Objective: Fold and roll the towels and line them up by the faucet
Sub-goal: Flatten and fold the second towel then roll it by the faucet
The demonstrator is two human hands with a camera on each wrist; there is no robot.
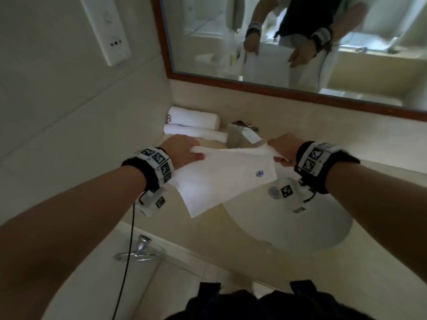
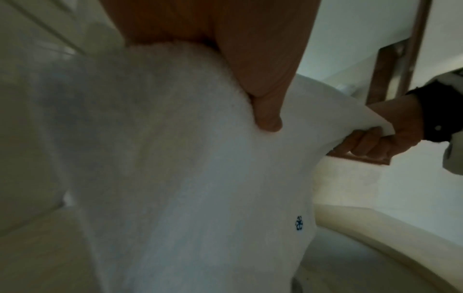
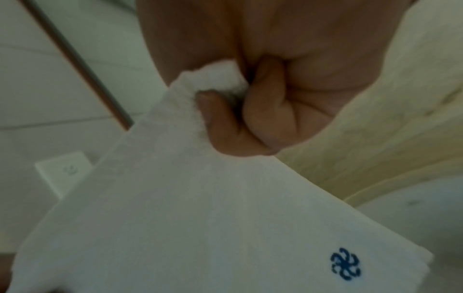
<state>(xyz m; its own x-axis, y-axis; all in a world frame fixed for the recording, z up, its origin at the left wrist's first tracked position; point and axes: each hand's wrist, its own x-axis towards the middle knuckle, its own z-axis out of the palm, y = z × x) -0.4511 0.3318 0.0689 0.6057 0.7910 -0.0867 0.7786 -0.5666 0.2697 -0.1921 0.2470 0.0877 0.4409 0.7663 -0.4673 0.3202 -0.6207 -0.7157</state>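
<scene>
A white towel [image 1: 219, 179] with a small blue emblem [image 1: 259, 173] hangs in the air over the sink's left edge, stretched between both hands. My left hand [image 1: 184, 151] pinches its upper left corner, and the left wrist view shows the thumb [image 2: 265, 111] pressed into the towel [image 2: 175, 178]. My right hand [image 1: 282, 151] grips the upper right corner, with fingers [image 3: 250, 123] curled round the bunched towel [image 3: 200, 218]. Two rolled white towels [image 1: 194, 116] [image 1: 194, 131] lie left of the chrome faucet [image 1: 242, 135], against the back wall.
A white oval sink [image 1: 300, 227] is set in the beige counter [image 1: 208, 239]. A framed mirror [image 1: 300, 42] hangs above. A white socket panel [image 1: 108, 31] is on the left wall. A chrome towel ring [image 1: 138, 250] hangs below the counter front.
</scene>
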